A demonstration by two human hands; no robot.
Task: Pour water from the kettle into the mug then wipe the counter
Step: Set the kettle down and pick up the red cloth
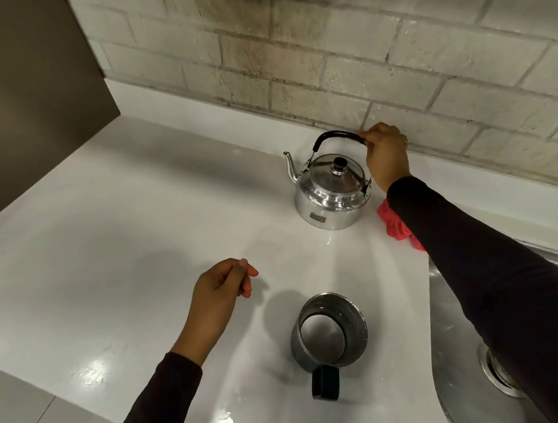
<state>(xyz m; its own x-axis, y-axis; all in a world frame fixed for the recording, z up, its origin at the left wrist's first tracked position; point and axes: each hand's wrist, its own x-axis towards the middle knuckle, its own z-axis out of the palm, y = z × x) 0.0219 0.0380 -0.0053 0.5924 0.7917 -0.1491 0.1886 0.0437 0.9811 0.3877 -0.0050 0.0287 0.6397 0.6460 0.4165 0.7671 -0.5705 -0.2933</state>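
A shiny metal kettle with a black handle stands upright on the white counter near the back wall, spout pointing left. My right hand grips the right end of its raised handle. A steel mug with a black handle stands nearer to me, its mouth open. My left hand hovers left of the mug, fingers loosely curled and holding nothing. A red cloth lies crumpled right of the kettle, partly hidden by my right sleeve.
A steel sink with a drain sits at the right edge of the counter. A brick wall runs along the back. A brown cabinet panel hangs over the counter at the upper left. Small wet spots glint on the counter.
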